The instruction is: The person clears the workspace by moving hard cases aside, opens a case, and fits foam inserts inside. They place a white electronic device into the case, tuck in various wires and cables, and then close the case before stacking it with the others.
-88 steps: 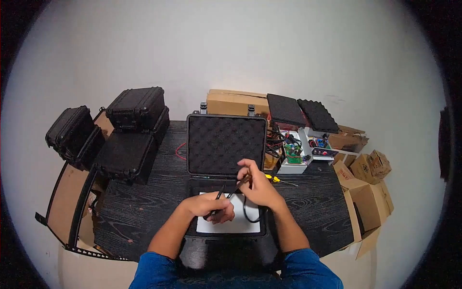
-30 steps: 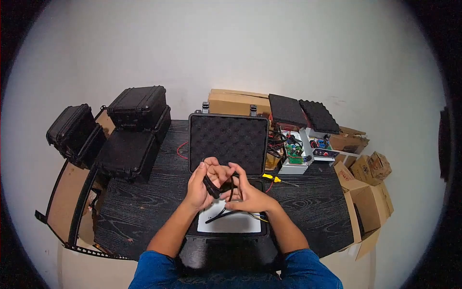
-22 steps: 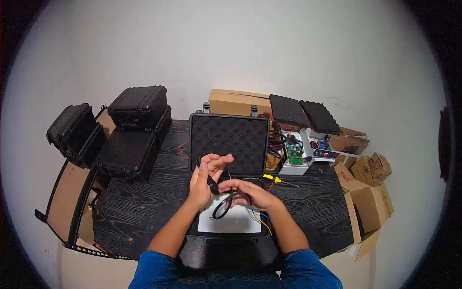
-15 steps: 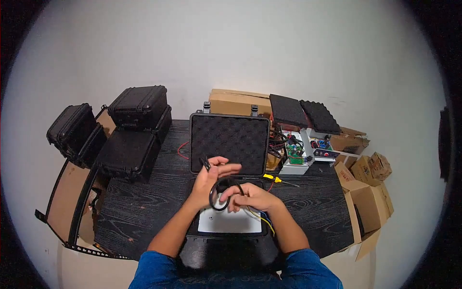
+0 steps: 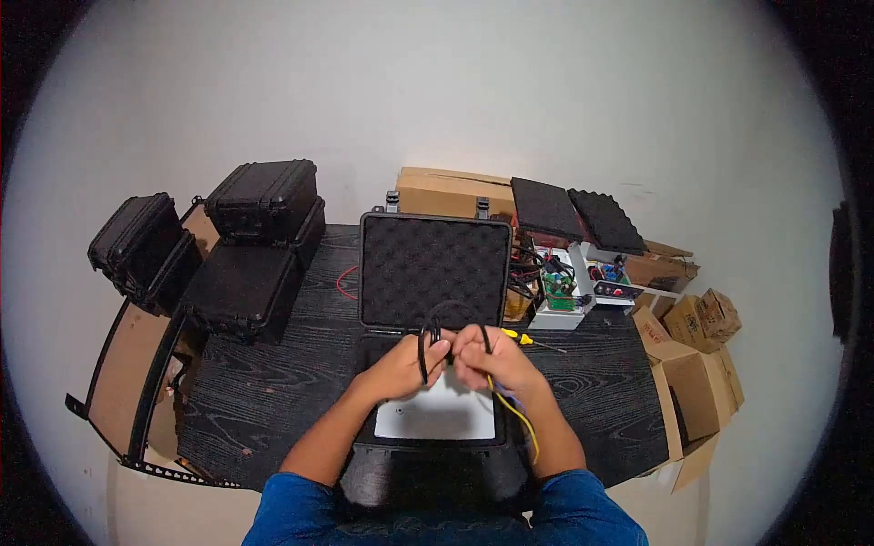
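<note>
Gripping black cable (image 5: 422, 357) | left hand (image 5: 407, 369) beside right hand (image 5: 502, 363) | both curled

Two hands, both mine: left hand (image 5: 410, 366), right hand (image 5: 499, 362). One black cable (image 5: 422, 359) in them, one yellow wire (image 5: 523, 420) hanging beside my right wrist. One open hard case (image 5: 508, 273) at centre, two latches (image 5: 392, 202) on its lid, one white panel (image 5: 437, 414) inside. One yellow-handled screwdriver (image 5: 523, 338) right of centre. At least four closed hard cases (image 5: 259, 196) at left; overlap hides the exact count. Two foam sheets (image 5: 546, 207) upper right, two white electronics enclosures (image 5: 553, 321) just below.
</note>
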The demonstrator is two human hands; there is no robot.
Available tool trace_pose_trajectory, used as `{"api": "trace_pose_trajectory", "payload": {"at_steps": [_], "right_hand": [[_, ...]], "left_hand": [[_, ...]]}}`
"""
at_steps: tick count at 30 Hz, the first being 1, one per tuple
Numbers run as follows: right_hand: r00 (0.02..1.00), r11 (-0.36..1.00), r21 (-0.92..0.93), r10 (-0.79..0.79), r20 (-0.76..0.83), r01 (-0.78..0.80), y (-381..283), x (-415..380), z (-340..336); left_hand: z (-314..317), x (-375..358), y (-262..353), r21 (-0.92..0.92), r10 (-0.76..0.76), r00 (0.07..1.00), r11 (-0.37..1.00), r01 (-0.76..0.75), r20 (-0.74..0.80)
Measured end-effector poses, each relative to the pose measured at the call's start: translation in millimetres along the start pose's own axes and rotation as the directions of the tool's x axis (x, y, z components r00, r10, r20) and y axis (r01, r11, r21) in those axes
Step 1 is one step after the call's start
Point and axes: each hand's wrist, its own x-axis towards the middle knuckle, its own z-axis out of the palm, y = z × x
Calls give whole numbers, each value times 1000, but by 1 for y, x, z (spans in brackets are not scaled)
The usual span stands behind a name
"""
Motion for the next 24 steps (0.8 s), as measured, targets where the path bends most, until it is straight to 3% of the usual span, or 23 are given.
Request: {"api": "trace_pose_trajectory", "payload": {"at_steps": [3, 7, 11, 12, 14, 15, 16, 19, 20, 23, 24], "right_hand": [[982, 995, 12, -94, -161, 98, -4, 4, -19], [942, 965, -219, -203, -267, 146, -16, 1, -20], [936, 882, -399, -327, -132, 252, -17, -6, -7], [953, 880, -439, -266, -147, 178, -32, -13, 10], [931, 690, -675, -366, -15, 260, -26, -10, 3], [915, 568, -767, -398, 60, 298, -24, -9, 1], [904, 587, -748, -425, 42, 310, -24, -7, 3], [869, 544, -830, -461, -177, 120, -22, -2, -3], [863, 702, -712, -357, -357, -4, -23, -3, -1], [842, 599, -801, -440, -312, 16, -13, 5, -18], [811, 535, -839, -533, -242, 101, -6, 10, -23]], "left_hand": [[0, 0, -17, -278, -10, 996, 960, 33, 86], [2, 0, -20, -278, -95, 971, 948, 155, 218], [2, 1, -29, -232, -77, 943, 960, 158, 324], [3, 0, -26, -199, -110, 937, 963, 183, 332], [4, -5, -16, -129, -175, 922, 964, 232, 346], [5, -5, -19, -172, -152, 925, 960, 223, 349], [7, -5, -23, -215, -129, 928, 953, 214, 350], [0, -8, -21, -399, -85, 941, 890, 220, 329], [-3, -9, -19, -467, -75, 945, 856, 224, 317], [-3, -6, -22, -746, 79, 981, 661, 82, 177], [-1, -7, -14, -772, 29, 997, 634, 42, 78]]}}
